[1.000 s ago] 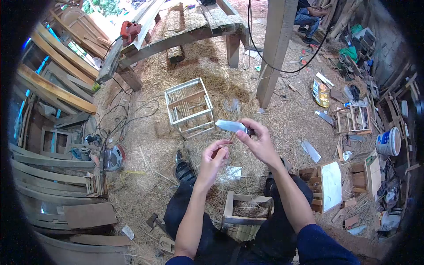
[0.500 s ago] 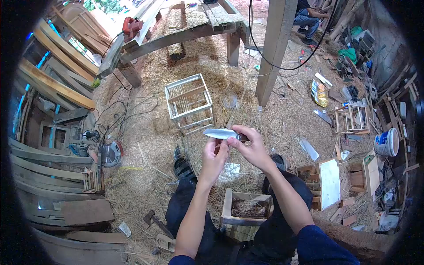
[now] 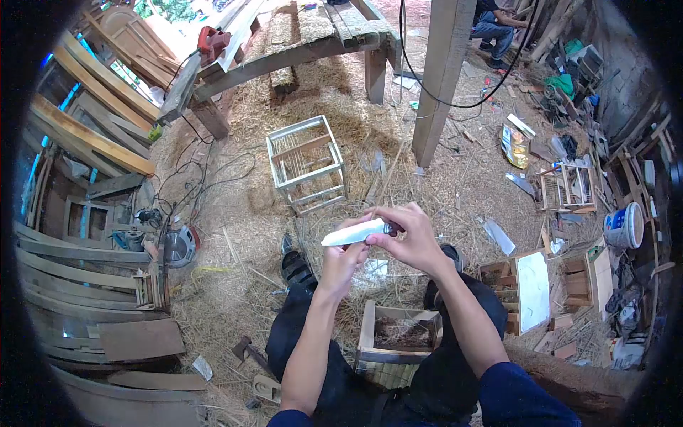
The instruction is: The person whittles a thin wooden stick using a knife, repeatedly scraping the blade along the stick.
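My right hand (image 3: 414, 240) is closed round the handle of a knife (image 3: 354, 233), whose broad, bright blade points left and slightly down. Under and behind the blade are the bent fingers of my left hand (image 3: 340, 269). They look pinched together, but the blade covers whatever they hold. Both hands meet in front of me, above the space between my feet. Below them, between my legs, stands a small wooden frame (image 3: 366, 334).
Ahead on the shavings-covered floor stands a slatted wooden cage (image 3: 307, 165). A workbench (image 3: 299, 62) and a post (image 3: 445, 85) are beyond. A hatchet (image 3: 245, 351) and circular saw (image 3: 179, 245) lie left. A bucket (image 3: 623, 226) is right; a person (image 3: 494, 32) crouches far off.
The knife has turned in my right hand, so its tip sits lower and the blade's flat shows brighter. My left hand has stayed beneath the blade, shifting slightly.
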Demonstrator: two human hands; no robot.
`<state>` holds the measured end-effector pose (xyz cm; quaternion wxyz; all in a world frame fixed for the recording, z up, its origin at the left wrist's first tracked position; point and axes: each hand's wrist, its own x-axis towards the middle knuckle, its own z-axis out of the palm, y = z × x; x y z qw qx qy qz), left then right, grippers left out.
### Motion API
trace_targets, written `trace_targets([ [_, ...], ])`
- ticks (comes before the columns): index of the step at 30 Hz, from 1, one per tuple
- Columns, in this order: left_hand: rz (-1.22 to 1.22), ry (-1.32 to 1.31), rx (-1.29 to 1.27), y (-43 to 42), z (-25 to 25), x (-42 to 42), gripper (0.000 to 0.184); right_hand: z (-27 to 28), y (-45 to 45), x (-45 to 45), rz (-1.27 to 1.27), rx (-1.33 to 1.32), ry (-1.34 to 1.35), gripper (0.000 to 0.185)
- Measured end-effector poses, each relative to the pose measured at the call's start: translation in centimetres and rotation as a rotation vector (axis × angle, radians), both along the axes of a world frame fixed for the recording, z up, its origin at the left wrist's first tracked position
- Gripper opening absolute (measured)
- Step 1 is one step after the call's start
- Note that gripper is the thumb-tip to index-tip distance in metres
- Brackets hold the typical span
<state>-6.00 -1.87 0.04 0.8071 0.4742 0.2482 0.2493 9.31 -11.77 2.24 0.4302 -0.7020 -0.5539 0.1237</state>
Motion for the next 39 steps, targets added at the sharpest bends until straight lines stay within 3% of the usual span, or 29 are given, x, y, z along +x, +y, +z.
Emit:
trace_targets([
  [7, -0.046, -0.005, 0.081, -0.9, 0.5, -0.3, 0.029, 0.3, -1.4, 0.8, 0.03, 0.062, -0.104, 0.043],
  [10, -0.059, 0.04, 0.128, -0.9, 0.7, -0.6, 0.027, -0.2, -1.8, 2.3, -0.131, 0.136, -0.044, 0.039],
  [11, -0.069, 0.063, 0.168, -1.0, 0.6, -0.9, 0.028, -0.9, -1.5, 3.1, -0.254, 0.174, 0.247, 0.035],
  [14, -0.025, 0.078, 0.233, -1.4, 0.1, -0.9, 0.033, 0.7, -2.3, 5.1, -0.446, 0.238, 0.219, 0.036],
  [15, 0.005, 0.073, 0.226, -1.4, 0.2, -0.6, 0.033, 1.9, -2.8, 4.9, -0.411, 0.035, 0.213, 0.039],
  [18, 0.006, 0.061, 0.147, -1.0, -0.4, -0.3, 0.036, -0.3, -2.1, 1.8, -0.156, 0.078, -0.093, 0.044],
  [21, 0.01, 0.067, 0.04, -1.2, -0.7, -0.2, 0.038, -1.1, -0.9, -0.7, -0.037, 0.172, -0.035, 0.046],
  [24, -0.02, 0.017, 0.05, -1.5, -0.1, -0.5, 0.038, 0.0, -1.4, -0.2, -0.005, 0.174, -0.093, 0.047],
  [28, -0.162, 0.043, -0.139, -1.9, 2.3, -0.3, 0.035, 0.5, -2.5, 1.0, 0.024, 0.166, -0.168, 0.047],
  [39, -0.211, -0.022, -0.131, -3.1, 2.0, -0.3, 0.036, 1.0, -4.0, 1.7, -0.03, 0.185, -0.243, 0.046],
])
